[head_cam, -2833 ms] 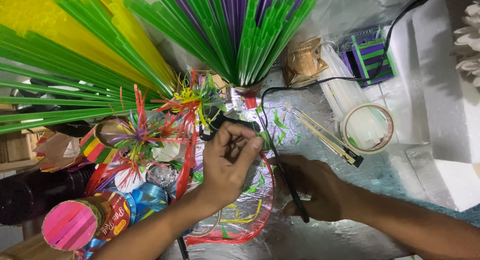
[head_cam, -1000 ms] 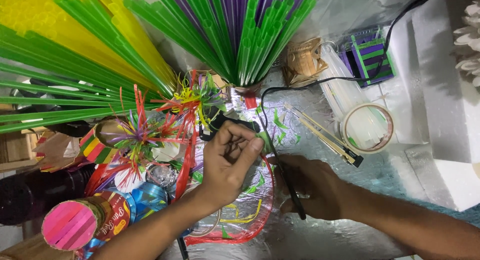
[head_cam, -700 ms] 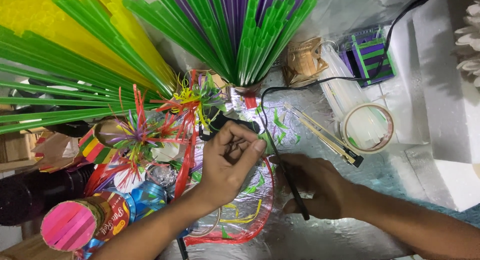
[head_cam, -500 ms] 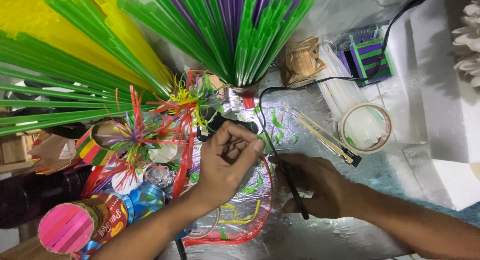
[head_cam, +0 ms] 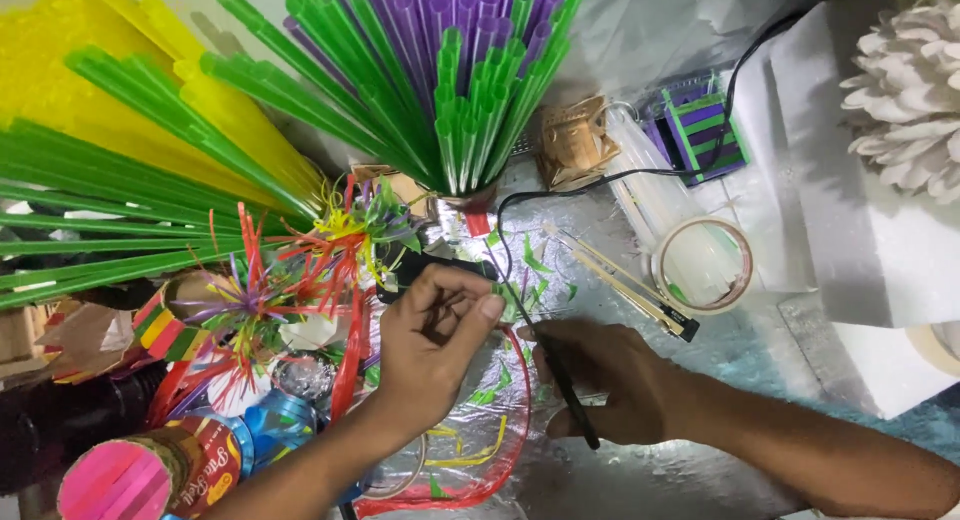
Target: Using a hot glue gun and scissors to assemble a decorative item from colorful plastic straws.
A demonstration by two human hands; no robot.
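Left hand (head_cam: 430,345) curled tight, fingertips pinched on something small and green, too hidden to name, just above the red-rimmed clear plastic dish (head_cam: 490,430). Right hand (head_cam: 600,380) closed around a thin black tool (head_cam: 560,375), the tool slanting up toward the left hand's pinched fingers. Same two grips as half a second ago, hands no nearer and no farther from each other; only the view shifted, everything sliding left and slightly down in frame. Black glue gun (head_cam: 415,270) just behind the left hand, its cord (head_cam: 620,175) looping away to the upper right. Green offcuts (head_cam: 530,260) scattered on the silver foil (head_cam: 640,480) beside them. Farther out: roll of clear tape (head_cam: 703,265), slim cutter (head_cam: 620,285), cup of green and purple straws (head_cam: 450,90), yellow and green straws (head_cam: 120,180) fanned at left, pink-topped tube (head_cam: 130,475). White ruffled flower (head_cam: 905,90) now largely in view at the upper right, on the foam block (head_cam: 850,230).
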